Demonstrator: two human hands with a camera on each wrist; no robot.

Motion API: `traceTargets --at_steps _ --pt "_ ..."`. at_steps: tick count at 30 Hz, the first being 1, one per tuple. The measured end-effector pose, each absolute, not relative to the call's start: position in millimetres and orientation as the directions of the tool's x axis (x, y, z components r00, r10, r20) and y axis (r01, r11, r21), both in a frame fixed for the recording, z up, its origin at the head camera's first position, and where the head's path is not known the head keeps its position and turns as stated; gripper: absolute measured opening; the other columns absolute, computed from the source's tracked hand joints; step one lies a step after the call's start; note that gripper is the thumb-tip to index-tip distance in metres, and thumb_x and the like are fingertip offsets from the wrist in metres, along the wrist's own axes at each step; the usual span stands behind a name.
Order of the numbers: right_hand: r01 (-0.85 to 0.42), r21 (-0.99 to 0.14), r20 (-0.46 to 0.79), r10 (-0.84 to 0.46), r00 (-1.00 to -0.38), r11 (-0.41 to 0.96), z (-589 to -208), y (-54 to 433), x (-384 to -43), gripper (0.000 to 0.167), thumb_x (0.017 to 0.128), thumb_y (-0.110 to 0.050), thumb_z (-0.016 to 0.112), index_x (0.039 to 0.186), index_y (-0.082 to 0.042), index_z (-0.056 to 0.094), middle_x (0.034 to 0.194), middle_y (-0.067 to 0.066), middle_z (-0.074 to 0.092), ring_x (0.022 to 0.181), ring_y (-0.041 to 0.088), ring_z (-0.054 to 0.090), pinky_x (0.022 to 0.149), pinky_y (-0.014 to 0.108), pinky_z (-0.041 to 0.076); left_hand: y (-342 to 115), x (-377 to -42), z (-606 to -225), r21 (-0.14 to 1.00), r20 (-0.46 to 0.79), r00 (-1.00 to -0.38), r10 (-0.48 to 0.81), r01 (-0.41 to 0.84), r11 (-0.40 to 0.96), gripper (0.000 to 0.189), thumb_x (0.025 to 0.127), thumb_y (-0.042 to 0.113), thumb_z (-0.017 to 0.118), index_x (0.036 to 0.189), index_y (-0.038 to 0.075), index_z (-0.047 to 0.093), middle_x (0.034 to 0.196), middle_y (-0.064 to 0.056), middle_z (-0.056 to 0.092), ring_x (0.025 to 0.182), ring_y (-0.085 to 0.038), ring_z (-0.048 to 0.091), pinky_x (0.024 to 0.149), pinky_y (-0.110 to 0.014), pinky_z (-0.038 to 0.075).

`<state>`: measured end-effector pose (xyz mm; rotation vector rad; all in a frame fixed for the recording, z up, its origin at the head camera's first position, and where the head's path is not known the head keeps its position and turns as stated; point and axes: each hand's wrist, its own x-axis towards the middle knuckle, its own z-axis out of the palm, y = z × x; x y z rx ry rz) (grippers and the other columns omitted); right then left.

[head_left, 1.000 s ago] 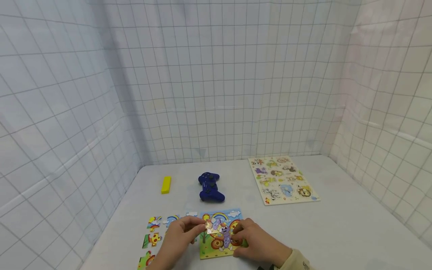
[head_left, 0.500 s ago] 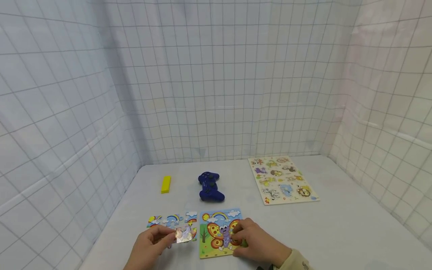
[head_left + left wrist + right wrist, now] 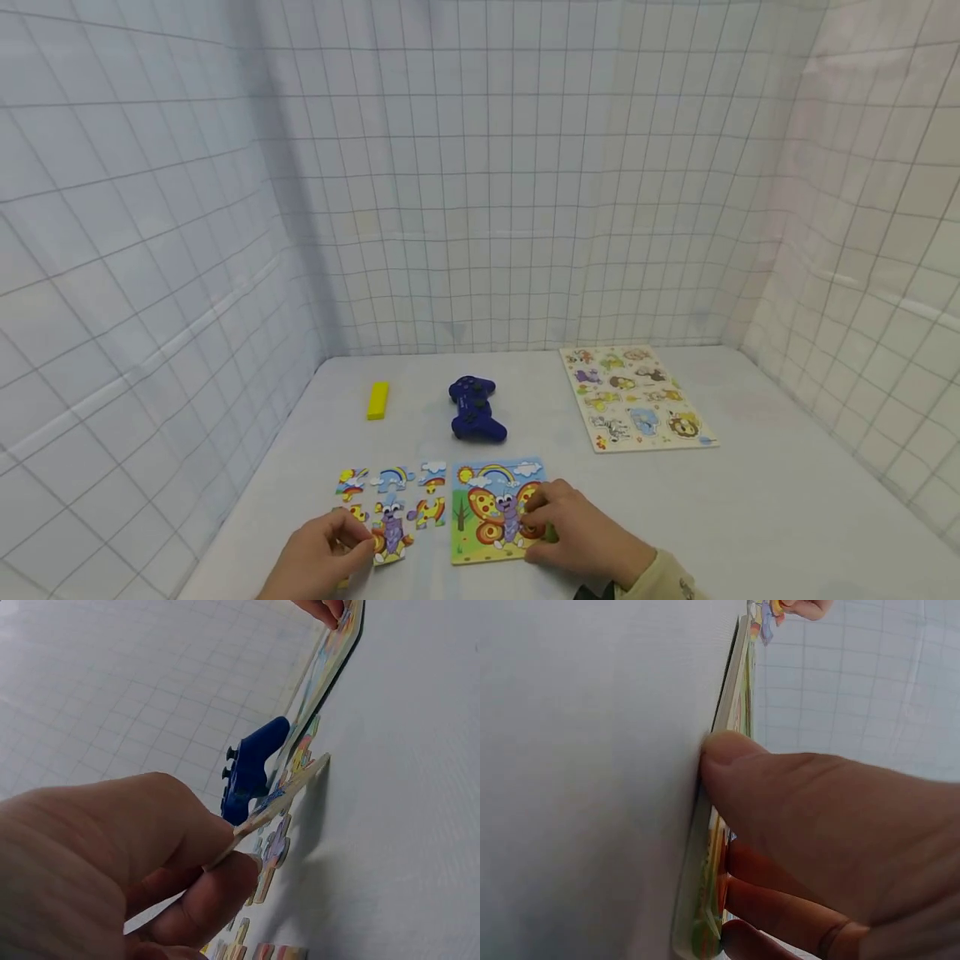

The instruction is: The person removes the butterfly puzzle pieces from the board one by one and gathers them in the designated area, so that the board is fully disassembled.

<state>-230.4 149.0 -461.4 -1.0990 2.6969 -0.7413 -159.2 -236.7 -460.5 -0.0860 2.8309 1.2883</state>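
Note:
My left hand (image 3: pixel 318 554) pinches a jigsaw piece (image 3: pixel 390 537) between thumb and fingers, with part of a purple butterfly on it. In the left wrist view the piece (image 3: pixel 281 799) is tilted, seen nearly edge-on, above the white surface. Loose jigsaw pieces (image 3: pixel 429 510) lie in rough rows just beyond that hand, some partly hidden by it. To their right is a butterfly puzzle board (image 3: pixel 491 508). My right hand (image 3: pixel 581 533) holds the board's right side; in the right wrist view the thumb presses its edge (image 3: pixel 724 712) and the fingers touch its picture face.
A blue game controller (image 3: pixel 476 408) lies behind the puzzle board, with a yellow block (image 3: pixel 378 401) to its left. An animal puzzle board (image 3: pixel 637 400) lies at the back right. Gridded white sheets (image 3: pixel 450 208) enclose the back and sides of the table.
My left hand has moved left and towards me, carrying the jigsaw piece from over the puzzle board to the loose pieces. The right hand stays on the board. The head view has shifted slightly.

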Motion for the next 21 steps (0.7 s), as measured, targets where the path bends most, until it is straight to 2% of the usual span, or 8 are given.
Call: traceTargets --at_steps 4,8,15,18,21 --pt "-0.622 -0.484 0.058 -0.686 -0.725 0.616 -461.8 150.1 -230.5 0.040 0.090 -0.044 0.078 0.122 -0.022 0.077 0.123 -0.013 0.060 0.114 0.007 0.049 0.098 0.036 0.048 -237.1 -159.2 -461.9 0.735 -0.049 -0.999 -0.012 -0.044 0.676 0.018 0.086 0.024 0.080 0.090 0.013 0.066 0.076 0.003 0.062 0.064 -0.010 0.052 0.057 -0.024 0.042" --pt "-0.622 -0.488 0.059 -0.687 -0.724 0.613 -462.0 151.1 -230.8 0.039 0.090 -0.043 0.078 0.123 -0.022 0.077 0.124 -0.013 0.060 0.116 0.008 0.050 0.099 0.037 0.047 -241.5 -160.5 -463.1 0.764 -0.062 -0.996 0.071 -0.002 0.645 0.014 0.088 0.018 0.076 0.092 0.010 0.065 0.076 0.002 0.061 0.064 -0.010 0.052 0.057 -0.024 0.043" --pt "-0.621 -0.486 0.050 -0.690 -0.722 0.615 -461.6 151.2 -230.9 0.041 0.090 -0.044 0.078 0.124 -0.022 0.076 0.125 -0.013 0.059 0.117 0.008 0.049 0.099 0.037 0.047 -250.0 -161.5 -462.3 0.835 -0.079 -0.976 0.201 0.045 0.548 0.022 0.095 0.017 0.070 0.110 0.002 0.065 0.082 -0.003 0.066 0.061 -0.008 0.052 0.057 -0.024 0.046" --pt "-0.623 -0.480 0.049 -0.690 -0.722 0.618 -462.1 151.0 -231.1 0.041 0.090 -0.044 0.078 0.125 -0.022 0.076 0.125 -0.013 0.059 0.118 0.009 0.049 0.099 0.037 0.047 -249.1 -161.1 -463.0 0.797 -0.081 -0.981 0.176 0.043 0.602 0.021 0.095 0.022 0.071 0.110 0.007 0.068 0.079 0.000 0.065 0.058 -0.008 0.051 0.055 -0.025 0.043" --pt "-0.622 -0.478 0.049 -0.687 -0.725 0.621 -462.8 151.3 -231.1 0.041 0.090 -0.044 0.078 0.125 -0.022 0.076 0.125 -0.014 0.058 0.118 0.008 0.049 0.099 0.037 0.046 -243.3 -160.7 -465.2 0.704 -0.071 -0.993 0.098 0.020 0.710 0.012 0.093 0.027 0.073 0.101 0.018 0.071 0.075 0.005 0.062 0.059 -0.008 0.050 0.054 -0.025 0.041"
